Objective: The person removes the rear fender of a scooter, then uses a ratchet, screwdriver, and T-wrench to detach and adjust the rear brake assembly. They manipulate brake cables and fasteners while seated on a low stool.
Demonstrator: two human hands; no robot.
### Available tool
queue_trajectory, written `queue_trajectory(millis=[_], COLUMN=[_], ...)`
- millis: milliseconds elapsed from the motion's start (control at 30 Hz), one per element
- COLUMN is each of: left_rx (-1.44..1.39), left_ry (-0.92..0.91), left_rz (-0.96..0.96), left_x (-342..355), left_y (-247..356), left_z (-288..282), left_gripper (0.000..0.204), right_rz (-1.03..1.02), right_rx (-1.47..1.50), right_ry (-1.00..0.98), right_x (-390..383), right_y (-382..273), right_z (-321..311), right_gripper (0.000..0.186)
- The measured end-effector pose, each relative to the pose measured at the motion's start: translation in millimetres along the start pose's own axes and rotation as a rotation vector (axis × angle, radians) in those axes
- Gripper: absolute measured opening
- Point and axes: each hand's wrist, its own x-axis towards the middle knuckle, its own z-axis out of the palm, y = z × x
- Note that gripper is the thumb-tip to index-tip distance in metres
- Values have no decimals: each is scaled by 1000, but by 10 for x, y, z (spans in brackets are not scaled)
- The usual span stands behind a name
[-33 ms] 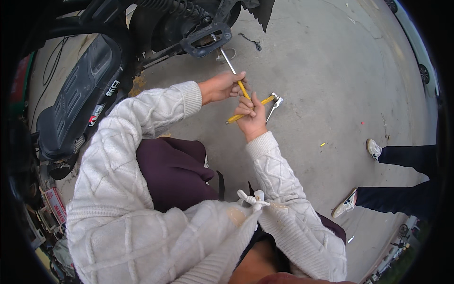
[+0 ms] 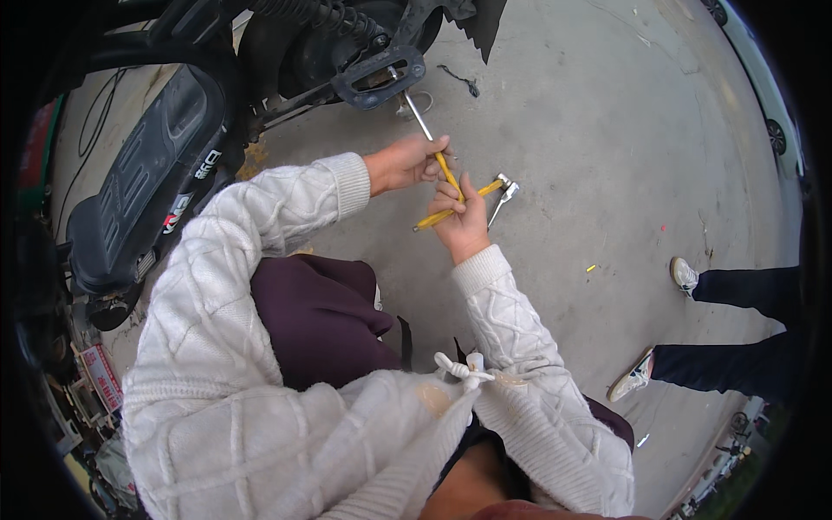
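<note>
A T-handle socket wrench (image 2: pixel 441 162) with yellow grips and a bare metal shaft points up and away from me. Its far end meets a nut or bolt at the black slotted bracket (image 2: pixel 374 87) beside the rear wheel of a scooter (image 2: pixel 160 147); the exact contact is too small to tell. My left hand (image 2: pixel 407 162) is closed around the shaft near the upper yellow grip, steadying fingers against it. Lower down, my right hand (image 2: pixel 464 227) grips the yellow crossbar where it joins the shaft. Just beyond that hand, a shiny ratchet wrench (image 2: pixel 506 198) lies on the concrete.
A short black cable (image 2: pixel 462 80) and a small yellow piece (image 2: pixel 591 269) lie on the ground. To the right, another person's legs (image 2: pixel 737 282) and light shoes stand close by. Boxes and clutter (image 2: pixel 102 377) fill the lower left; a parked car (image 2: pixel 763 87) is at the far right.
</note>
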Motion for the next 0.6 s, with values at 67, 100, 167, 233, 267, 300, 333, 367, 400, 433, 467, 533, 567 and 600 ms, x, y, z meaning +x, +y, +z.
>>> queue_trajectory(millis=[67, 100, 167, 233, 267, 300, 333, 367, 400, 433, 467, 533, 567, 600], left_rx=[25, 26, 16, 29, 33, 30, 24, 26, -4, -30, -58, -21, -11, 16], left_ry=[18, 1, 13, 70, 97, 111, 115, 122, 103, 93, 89, 114, 108, 101], left_rz=[40, 57, 66, 59, 67, 65, 61, 60, 61, 61, 59, 48, 54, 54], left_x=[-27, -28, -35, -42, -39, -41, -37, -27, -19, -17, -27, -48, -58, -69], left_y=[-42, -43, -51, -64, -56, -45, -48, -38, -27, -10, 2, 29, 32, 39], left_z=[-4, -4, 9, 50, 71, 89, 121, 146, 166, 171, 164, 126, 104, 76], left_gripper=[26, 26, 25, 25, 25, 25, 25, 25, 25, 25, 26, 27, 28, 28], right_rz=[68, 127, -625, -1080, -1156, -1223, -1279, -1347, -1417, -1216, -1004, -589, -500, -353], right_rx=[-7, -175, -1167, -1765, -1882, -1993, -2105, -2212, -2329, -2014, -1711, -1094, -785, -505], right_ry=[15, -19, 252, 311, 245, 183, 128, 66, -17, 43, 79, 165, 149, 24], right_x=[-91, -150, -269, -302, -306, -283, -270, -242, -202, -153, -102, -21, 3, 8], right_y=[-61, -153, -269, -288, -279, -251, -210, -171, -146, -116, -81, -22, 67, 57], right_z=[-17, -52, -142, -198, -214, -208, -199, -173, -136, -91, -43, 38, 60, 81], right_gripper=[37, 41, 42, 43, 43, 42, 42, 42, 42, 38, 35, 38, 48, 48])
